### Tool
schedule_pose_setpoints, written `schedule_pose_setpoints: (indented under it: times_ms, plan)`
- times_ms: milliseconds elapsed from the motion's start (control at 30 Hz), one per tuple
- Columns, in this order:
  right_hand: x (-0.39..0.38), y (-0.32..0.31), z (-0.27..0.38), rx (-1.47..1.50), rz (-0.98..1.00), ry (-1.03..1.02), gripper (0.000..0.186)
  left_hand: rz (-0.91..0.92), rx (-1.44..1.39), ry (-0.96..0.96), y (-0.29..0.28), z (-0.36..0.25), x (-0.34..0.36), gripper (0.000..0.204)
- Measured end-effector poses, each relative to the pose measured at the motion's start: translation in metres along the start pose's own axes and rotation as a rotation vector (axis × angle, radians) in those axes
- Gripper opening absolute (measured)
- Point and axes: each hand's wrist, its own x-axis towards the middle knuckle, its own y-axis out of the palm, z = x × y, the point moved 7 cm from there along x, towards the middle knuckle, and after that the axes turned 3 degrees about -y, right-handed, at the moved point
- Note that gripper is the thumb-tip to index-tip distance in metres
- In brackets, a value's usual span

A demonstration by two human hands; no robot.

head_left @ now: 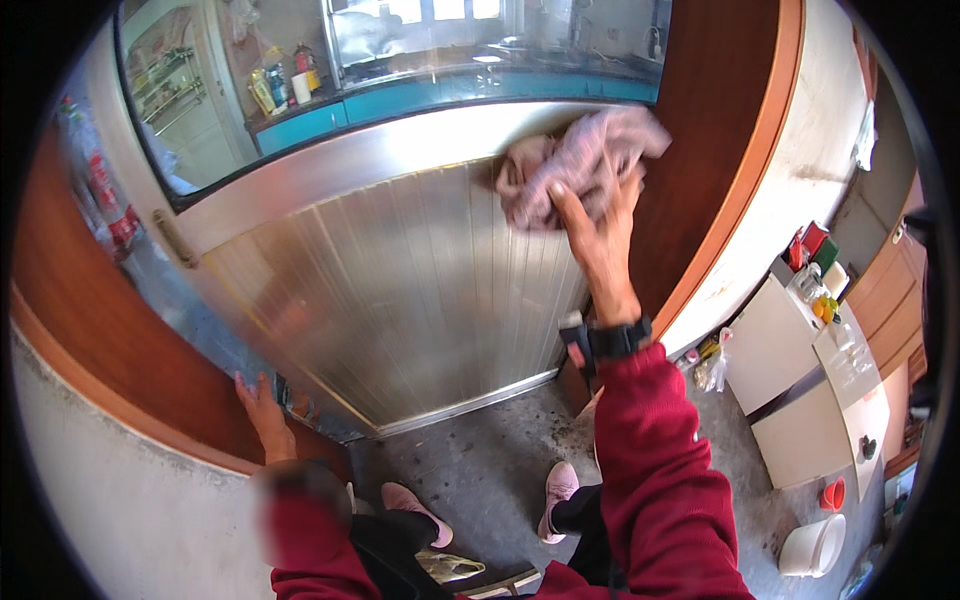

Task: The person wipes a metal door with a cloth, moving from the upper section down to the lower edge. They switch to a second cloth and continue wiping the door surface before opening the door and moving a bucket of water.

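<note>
My right hand point(603, 245) grips a bunched pinkish-brown cloth point(580, 165) against the upper right of a sliding door's metal panel point(400, 280). The cloth lies over the silvery rail point(400, 150) below the door's glass window point(430, 65), and its right end is blurred. Low on the left, my left hand point(265, 415) rests at the edge of the brown wooden door frame point(190, 370), fingers stretched out and holding nothing. A recessed handle point(175, 238) sits on the door's left stile.
Through the glass show a teal-fronted counter point(400, 105) and bottles. Right of the doorway stand a white cabinet point(775, 340), a small red bucket point(832, 493) and a white bucket point(812, 545). A plastic bag point(450, 568) lies by my feet on the grey floor point(480, 440).
</note>
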Motion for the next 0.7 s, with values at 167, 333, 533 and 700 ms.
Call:
schedule_pose_setpoints:
  times_ms: [167, 333, 533, 700]
  plan:
    - [-0.005, 0.038, -0.048, -0.178, -0.094, -0.157, 0.08, 0.228, -0.06, 0.058, 0.034, 0.026, 0.016, 0.07]
    - [-0.164, 0.072, -0.142, -0.221, -0.111, -0.066, 0.08, 0.087, -0.046, 0.043, 0.025, 0.047, 0.03, 0.068]
    - [-0.443, 0.126, -0.256, 0.462, -0.279, 0.795, 0.052, 0.099, -0.108, 0.068, 0.029, 0.032, 0.022, 0.063]
    - [-0.596, 0.138, -0.31, 0.493, -0.282, 1.508, 0.049, 0.101, -0.087, 0.075, 0.034, 0.028, 0.019, 0.06]
